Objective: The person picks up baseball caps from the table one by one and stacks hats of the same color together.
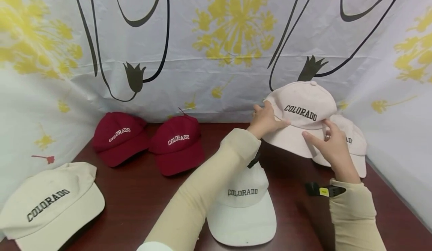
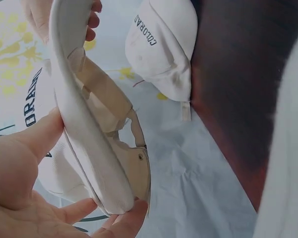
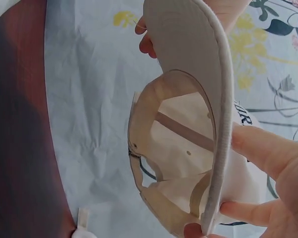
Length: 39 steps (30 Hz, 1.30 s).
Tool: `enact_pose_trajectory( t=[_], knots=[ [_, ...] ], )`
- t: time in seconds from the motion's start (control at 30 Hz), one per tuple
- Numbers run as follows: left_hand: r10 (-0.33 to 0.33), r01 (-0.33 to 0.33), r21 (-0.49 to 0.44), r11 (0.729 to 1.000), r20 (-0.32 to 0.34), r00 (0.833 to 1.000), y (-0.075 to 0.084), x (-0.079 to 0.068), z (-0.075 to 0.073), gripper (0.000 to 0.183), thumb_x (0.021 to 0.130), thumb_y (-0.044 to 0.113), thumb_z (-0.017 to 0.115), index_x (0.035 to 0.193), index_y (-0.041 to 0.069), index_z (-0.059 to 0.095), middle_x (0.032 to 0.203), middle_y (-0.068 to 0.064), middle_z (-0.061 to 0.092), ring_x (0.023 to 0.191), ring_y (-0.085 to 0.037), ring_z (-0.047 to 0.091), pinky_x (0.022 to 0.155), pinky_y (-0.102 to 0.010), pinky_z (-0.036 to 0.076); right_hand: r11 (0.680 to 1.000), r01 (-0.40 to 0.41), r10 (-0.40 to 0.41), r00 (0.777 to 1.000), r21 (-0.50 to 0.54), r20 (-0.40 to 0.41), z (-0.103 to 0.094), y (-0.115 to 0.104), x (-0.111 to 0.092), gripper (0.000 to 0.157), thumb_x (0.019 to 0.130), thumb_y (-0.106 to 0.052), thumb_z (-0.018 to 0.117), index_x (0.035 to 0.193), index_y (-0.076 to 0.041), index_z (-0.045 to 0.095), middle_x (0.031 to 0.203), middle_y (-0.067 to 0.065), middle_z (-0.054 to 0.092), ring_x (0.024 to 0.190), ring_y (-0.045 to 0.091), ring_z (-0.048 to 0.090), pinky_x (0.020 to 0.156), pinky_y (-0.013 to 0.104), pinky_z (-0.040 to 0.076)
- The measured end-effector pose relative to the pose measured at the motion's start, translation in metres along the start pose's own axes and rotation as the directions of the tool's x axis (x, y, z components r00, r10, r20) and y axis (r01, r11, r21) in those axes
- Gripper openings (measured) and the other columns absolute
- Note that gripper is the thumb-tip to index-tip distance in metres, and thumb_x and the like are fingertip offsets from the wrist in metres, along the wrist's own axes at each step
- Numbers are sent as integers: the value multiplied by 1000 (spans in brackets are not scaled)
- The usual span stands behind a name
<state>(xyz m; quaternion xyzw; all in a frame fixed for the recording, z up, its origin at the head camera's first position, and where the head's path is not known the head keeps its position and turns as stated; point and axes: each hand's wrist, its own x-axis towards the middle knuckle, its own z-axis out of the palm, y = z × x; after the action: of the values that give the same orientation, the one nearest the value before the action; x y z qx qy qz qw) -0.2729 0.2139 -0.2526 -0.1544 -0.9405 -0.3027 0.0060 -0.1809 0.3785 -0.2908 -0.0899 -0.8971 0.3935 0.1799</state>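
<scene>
Both hands hold a pale pinkish-white baseball cap (image 1: 300,105) with dark COLORADO lettering, raised above the back right of the table. My left hand (image 1: 264,120) grips its left side, thumb over the front where brim meets crown. On the right, my right hand (image 1: 332,144) pinches the brim edge. The left wrist view shows the brim (image 2: 92,134) edge-on between thumb and fingers of the left hand (image 2: 25,183). Looking in from below, the right wrist view shows the cap's hollow inside and back strap opening (image 3: 139,166). Another pale cap (image 1: 358,150) sits partly hidden behind the right hand.
A white cap (image 1: 241,221) lies front centre, partly covered by the left forearm. Two dark red caps (image 1: 118,138) stand at the back left, and a cream cap (image 1: 50,206) is at the left front. Patterned cloth (image 1: 216,86) walls the dark wood table (image 1: 135,198).
</scene>
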Motion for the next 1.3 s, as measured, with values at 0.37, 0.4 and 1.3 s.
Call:
enact_pose_trajectory(
  t=[0.37,0.4,1.3],
  knots=[
    [69,-69,1,998,-28,997,-1,-6,-15,83,71,56,70,133,14,35,122,-15,37,104,-28,50,79,-30,43,999,50,-49,998,7,-35,-6,-11,-4,78,87,-35,60,144,-2,20,129,39,28,107,52,40,81,58,35],
    [73,-72,6,997,-30,997,0,-7,-17,83,71,56,70,133,14,35,122,-15,37,103,-27,51,78,-31,44,999,50,-50,998,8,-40,-7,-12,-5,78,87,-35,60,145,-3,20,129,40,27,107,53,39,81,59,35],
    [134,-131,44,990,-82,988,-11,-29,-45,92,70,62,67,136,11,28,115,-13,39,85,-22,55,66,-28,45,986,166,-167,983,-21,-81,-11,-36,-14,73,84,-30,65,143,-6,28,122,34,32,96,46,46,68,33,38]
  ],
)
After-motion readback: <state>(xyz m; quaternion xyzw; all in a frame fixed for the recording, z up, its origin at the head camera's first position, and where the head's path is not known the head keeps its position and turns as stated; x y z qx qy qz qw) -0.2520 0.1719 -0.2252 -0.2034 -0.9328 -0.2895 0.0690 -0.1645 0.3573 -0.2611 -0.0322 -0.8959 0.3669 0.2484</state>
